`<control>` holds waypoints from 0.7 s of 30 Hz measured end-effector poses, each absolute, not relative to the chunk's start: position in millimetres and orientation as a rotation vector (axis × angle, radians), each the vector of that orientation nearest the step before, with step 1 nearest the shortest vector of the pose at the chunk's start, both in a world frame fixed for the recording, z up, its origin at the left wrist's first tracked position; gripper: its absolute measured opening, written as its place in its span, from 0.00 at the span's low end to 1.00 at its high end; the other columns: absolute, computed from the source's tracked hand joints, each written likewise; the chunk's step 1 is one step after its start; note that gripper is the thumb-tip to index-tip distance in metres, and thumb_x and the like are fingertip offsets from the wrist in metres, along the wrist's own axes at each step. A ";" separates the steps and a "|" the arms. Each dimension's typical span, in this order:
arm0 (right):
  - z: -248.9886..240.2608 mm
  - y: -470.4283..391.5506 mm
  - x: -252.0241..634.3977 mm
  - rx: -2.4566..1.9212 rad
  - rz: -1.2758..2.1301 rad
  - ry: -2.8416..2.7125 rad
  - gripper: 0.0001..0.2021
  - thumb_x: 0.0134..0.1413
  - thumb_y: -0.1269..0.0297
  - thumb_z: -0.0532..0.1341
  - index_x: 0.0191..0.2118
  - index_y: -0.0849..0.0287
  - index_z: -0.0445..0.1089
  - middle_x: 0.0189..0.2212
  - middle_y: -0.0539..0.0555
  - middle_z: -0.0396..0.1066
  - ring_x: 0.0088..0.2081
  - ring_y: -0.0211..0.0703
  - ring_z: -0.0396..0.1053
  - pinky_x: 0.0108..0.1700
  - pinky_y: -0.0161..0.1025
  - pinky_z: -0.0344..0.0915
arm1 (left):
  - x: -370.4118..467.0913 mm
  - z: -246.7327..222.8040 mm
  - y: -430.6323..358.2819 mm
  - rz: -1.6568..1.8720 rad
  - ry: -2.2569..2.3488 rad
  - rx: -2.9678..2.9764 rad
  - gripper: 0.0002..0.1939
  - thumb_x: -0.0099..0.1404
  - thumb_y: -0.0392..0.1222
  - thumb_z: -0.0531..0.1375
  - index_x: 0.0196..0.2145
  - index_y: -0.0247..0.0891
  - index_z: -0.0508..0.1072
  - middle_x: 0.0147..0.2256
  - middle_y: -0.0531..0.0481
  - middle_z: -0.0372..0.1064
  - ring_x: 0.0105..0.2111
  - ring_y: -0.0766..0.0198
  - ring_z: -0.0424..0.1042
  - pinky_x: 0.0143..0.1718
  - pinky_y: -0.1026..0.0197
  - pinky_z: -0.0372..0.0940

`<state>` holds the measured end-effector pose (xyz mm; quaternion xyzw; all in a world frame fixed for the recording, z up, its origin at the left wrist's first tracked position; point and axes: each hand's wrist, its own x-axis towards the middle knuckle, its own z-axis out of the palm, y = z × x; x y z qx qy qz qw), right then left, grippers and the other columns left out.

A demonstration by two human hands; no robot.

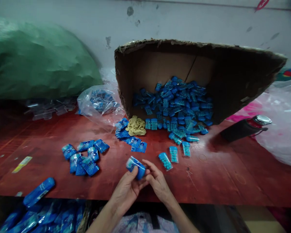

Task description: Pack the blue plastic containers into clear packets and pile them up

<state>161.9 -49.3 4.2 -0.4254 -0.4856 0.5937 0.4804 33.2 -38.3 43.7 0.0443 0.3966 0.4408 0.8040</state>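
My left hand (128,184) holds a small blue printed packet (136,167) above the front of the table, thumb on top and fingers beneath. At the packet's right end, the thumb and fingers of my right hand (157,181) close around its edge. To the right lie a few clear containers of turquoise balls with blue caps (165,161). A group of blue packets (81,160) lies to the left. Flat blue printed sleeves (138,144) are spread beyond my hands, beside a crumpled yellowish cloth (136,126).
A cardboard box (199,48) on its side holds many capped containers. A dark bottle (244,127) leans at right by pinkish plastic bags (281,119). Left are a clear bag (99,103), a green sack (38,61) and, below the edge, blue packs (50,216).
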 end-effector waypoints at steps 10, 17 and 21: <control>23.4 6.9 176.1 -1.399 0.949 -1.599 0.14 0.51 0.61 0.55 0.44 0.56 0.65 0.30 0.50 0.67 0.29 0.38 0.64 0.34 0.34 0.60 | -55.9 58.1 -4.3 1.342 1.323 0.538 0.16 0.59 0.46 0.52 0.40 0.33 0.69 0.28 0.45 0.74 0.36 0.56 0.72 0.42 0.50 0.64; 18.3 98.2 164.8 -1.923 0.433 -2.062 0.25 0.52 0.60 0.55 0.56 0.56 0.52 0.44 0.58 0.67 0.40 0.47 0.68 0.38 0.38 0.59 | 21.7 17.1 97.8 0.921 1.631 2.159 0.28 0.56 0.43 0.55 0.54 0.34 0.58 0.58 0.36 0.51 0.59 0.48 0.43 0.55 0.41 0.43; 10.4 120.7 155.7 -1.917 0.364 -2.122 0.12 0.54 0.67 0.52 0.45 0.55 0.64 0.39 0.55 0.70 0.40 0.44 0.68 0.37 0.35 0.59 | 27.6 -5.3 142.4 0.772 1.554 2.279 0.21 0.55 0.39 0.56 0.47 0.36 0.66 0.55 0.37 0.56 0.58 0.48 0.46 0.54 0.42 0.44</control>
